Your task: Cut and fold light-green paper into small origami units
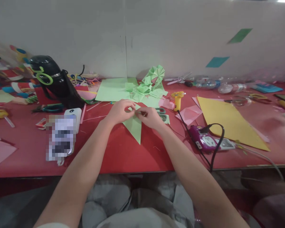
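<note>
A pointed piece of green paper (135, 129) hangs down toward me beneath both hands, over the red table. My left hand (122, 111) is closed in a pinch at its upper part. My right hand (149, 116) pinches close beside it, fingertips almost meeting the left ones; something thin and small shows between them, too small to name. Just behind the hands lie folded green paper shapes (146, 88) and a flat green sheet (111, 89). Scissors (161, 110) with grey-green handles lie partly hidden beside my right hand.
On the right are a yellow glue gun (178, 100), a purple power strip (203, 139) with cables, and yellow paper (228, 120). A black bottle (55, 82) and a phone (61, 137) are on the left. Plastic bottles (209, 83) lie near the wall.
</note>
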Demonstrator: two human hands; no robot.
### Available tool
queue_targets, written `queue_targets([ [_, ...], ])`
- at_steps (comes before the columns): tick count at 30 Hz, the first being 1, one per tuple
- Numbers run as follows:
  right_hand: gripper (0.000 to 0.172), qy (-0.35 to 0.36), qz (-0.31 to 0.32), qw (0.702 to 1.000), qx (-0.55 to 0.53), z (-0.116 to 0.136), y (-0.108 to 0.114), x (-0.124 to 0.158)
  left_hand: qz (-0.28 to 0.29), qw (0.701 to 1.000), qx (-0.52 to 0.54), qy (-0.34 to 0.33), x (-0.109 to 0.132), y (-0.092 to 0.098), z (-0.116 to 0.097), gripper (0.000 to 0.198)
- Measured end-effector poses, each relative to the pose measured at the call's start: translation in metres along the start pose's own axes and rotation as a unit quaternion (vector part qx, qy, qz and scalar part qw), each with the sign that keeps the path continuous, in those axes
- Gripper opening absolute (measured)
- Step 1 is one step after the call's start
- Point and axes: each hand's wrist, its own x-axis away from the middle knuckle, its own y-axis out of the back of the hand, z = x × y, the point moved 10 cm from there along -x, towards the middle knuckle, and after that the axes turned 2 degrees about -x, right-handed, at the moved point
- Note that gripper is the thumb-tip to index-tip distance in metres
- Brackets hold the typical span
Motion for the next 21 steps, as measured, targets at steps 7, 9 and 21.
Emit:
queue_targets([
  [7, 0.023, 0.029, -0.022, 0.999, 0.014, 0.006, 0.003, 0.001, 0.003, 0.999, 0.023, 0.023, 0.0, 0.002, 0.005, 0.006],
  [9, 0.024, 0.035, -0.039, 0.999, 0.011, 0.009, 0.007, 0.002, -0.005, 0.999, 0.018, 0.04, 0.001, 0.006, 0.011, 0.007],
  [21, 0.023, 0.029, -0.1, 0.995, 0.003, 0.01, 0.031, 0.005, -0.04, 0.983, -0.093, 0.151, 0.012, 0.042, 0.051, 0.008],
])
